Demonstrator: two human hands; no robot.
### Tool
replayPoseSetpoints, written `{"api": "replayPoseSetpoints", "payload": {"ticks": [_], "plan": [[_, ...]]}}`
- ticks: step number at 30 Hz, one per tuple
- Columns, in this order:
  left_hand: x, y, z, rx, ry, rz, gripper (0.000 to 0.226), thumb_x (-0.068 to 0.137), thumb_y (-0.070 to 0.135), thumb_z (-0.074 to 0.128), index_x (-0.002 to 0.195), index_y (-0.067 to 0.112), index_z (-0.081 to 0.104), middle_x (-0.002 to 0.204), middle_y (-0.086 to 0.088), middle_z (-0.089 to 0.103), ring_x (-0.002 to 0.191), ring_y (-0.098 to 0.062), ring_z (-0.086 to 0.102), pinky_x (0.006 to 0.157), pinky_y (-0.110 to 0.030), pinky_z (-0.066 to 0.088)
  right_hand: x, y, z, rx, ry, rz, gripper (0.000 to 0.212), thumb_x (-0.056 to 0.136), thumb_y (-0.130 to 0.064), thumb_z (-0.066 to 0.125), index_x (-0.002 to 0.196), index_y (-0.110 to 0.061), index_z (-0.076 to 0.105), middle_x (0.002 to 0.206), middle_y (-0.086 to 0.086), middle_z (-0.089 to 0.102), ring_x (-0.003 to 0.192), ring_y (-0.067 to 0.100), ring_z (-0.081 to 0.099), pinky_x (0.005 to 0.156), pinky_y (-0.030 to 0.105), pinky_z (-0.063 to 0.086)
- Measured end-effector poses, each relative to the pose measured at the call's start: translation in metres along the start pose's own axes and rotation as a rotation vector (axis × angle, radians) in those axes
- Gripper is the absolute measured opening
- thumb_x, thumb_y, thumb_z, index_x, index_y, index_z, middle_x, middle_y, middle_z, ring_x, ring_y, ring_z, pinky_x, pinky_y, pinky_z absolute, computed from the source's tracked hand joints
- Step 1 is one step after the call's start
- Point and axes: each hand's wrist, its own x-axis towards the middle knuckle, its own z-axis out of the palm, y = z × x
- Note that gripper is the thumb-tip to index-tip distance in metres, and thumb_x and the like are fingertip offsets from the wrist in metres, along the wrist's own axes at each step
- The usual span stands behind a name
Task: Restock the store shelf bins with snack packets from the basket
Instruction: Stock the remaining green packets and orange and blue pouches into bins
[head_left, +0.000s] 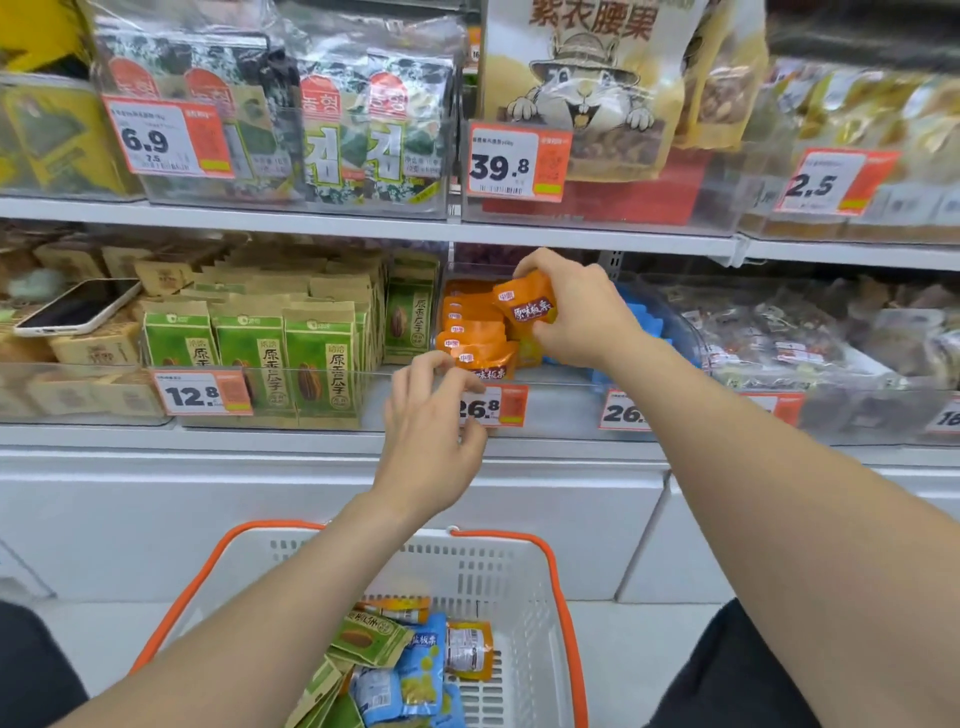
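My right hand (576, 306) grips an orange snack packet (525, 304) over a clear shelf bin (550, 376) that holds a row of the same orange packets (475, 338). My left hand (434, 421) hovers in front of that bin's front wall with fingers loosely curled and nothing in it, beside the 26.8 price tag (493, 408). Below, a white basket (467, 566) with orange handles holds green, blue and orange packets (410, 654).
Green seed packets (291, 348) fill the bin to the left. A phone (78, 306) lies on brown packets at the far left. Blue packets (647, 317) sit in the bin right of my hand. An upper shelf (363, 221) runs close above.
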Motion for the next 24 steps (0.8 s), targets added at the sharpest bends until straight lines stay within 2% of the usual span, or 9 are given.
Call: {"api": "replayPoseSetpoints", "payload": {"ticks": [5,8,12,16,20,24], "plan": [[0.031,0.013,0.018,0.184,0.038,0.056,0.043,0.086,0.020,0.064,0.129,0.022,0.058,0.150,-0.004,0.043,0.139,-0.029,0.036,0.105,-0.050,0.034,0.014,0.022,0.026,-0.029,-0.020,0.156,0.041,0.095,-0.031,0.070,0.130,-0.031,0.049,0.118,0.012,0.059,0.107,0.035,0.056,0.081,0.045,0.049],[0.053,0.016,0.028,0.265,0.054,0.027,0.048,0.085,0.026,0.062,0.132,0.020,0.056,0.154,-0.006,0.042,0.142,-0.032,0.036,0.105,-0.053,0.035,0.024,0.029,0.038,-0.019,-0.034,0.209,0.039,0.094,-0.020,0.067,0.130,-0.025,0.055,0.128,0.013,0.058,0.117,0.035,0.055,0.083,0.039,0.043],[0.073,0.021,0.042,0.325,0.011,-0.163,0.056,0.091,0.050,0.060,0.139,0.023,0.047,0.164,-0.005,0.029,0.148,-0.036,0.025,0.109,-0.060,0.030,0.038,0.036,0.051,0.038,-0.031,0.292,0.035,0.087,-0.011,0.065,0.121,-0.017,0.061,0.126,0.017,0.059,0.118,0.036,0.054,0.090,0.040,0.049],[0.086,0.021,0.052,0.350,-0.006,-0.256,0.078,0.084,0.067,0.066,0.145,0.025,0.040,0.170,-0.005,0.017,0.152,-0.038,0.016,0.113,-0.064,0.025,0.050,0.042,0.069,0.030,-0.034,0.359,0.041,0.088,-0.007,0.069,0.127,-0.014,0.059,0.129,0.016,0.059,0.122,0.035,0.054,0.093,0.042,0.051],[0.099,0.013,0.055,0.294,-0.050,-0.380,0.093,0.075,0.075,0.071,0.149,0.028,0.038,0.170,0.001,0.013,0.149,-0.036,0.020,0.107,-0.065,0.030,0.065,0.046,0.083,0.123,-0.006,0.395,0.040,0.088,-0.005,0.072,0.126,-0.017,0.063,0.130,0.015,0.058,0.120,0.034,0.057,0.095,0.040,0.054],[0.102,0.010,0.054,0.274,-0.082,-0.404,0.087,0.071,0.069,0.073,0.144,0.032,0.042,0.169,0.005,0.008,0.139,-0.036,0.029,0.098,-0.059,0.035,0.075,0.048,0.092,0.135,0.005,0.369,0.044,0.089,-0.001,0.070,0.130,-0.014,0.061,0.134,0.015,0.057,0.122,0.034,0.057,0.097,0.038,0.052]]}}
